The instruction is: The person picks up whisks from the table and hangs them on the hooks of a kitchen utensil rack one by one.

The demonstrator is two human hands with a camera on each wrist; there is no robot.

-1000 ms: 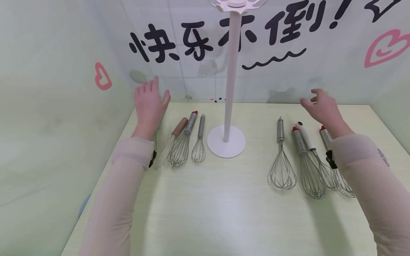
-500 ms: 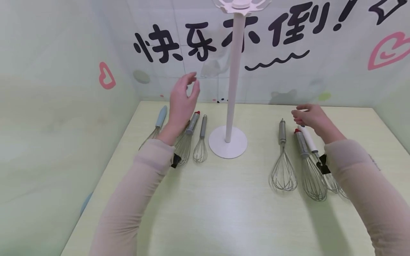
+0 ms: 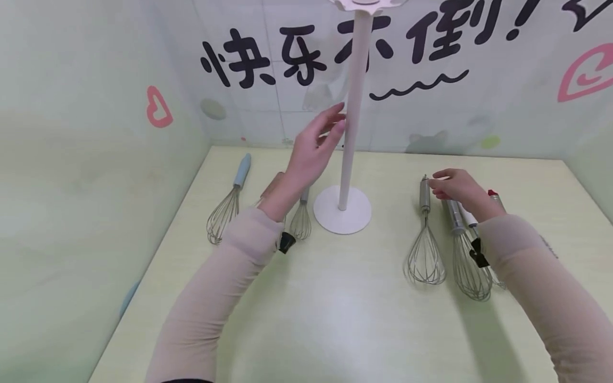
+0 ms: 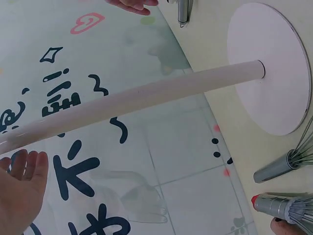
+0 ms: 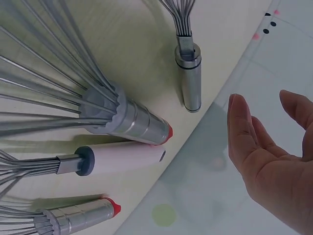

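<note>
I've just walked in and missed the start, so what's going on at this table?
A person has their left hand raised beside the pole of a white stand; whether it touches the pole is hard to tell. The right hand hovers near a steel whisk, apart from it and holding nothing. More whisks lie on the table on both sides of the stand.
</note>
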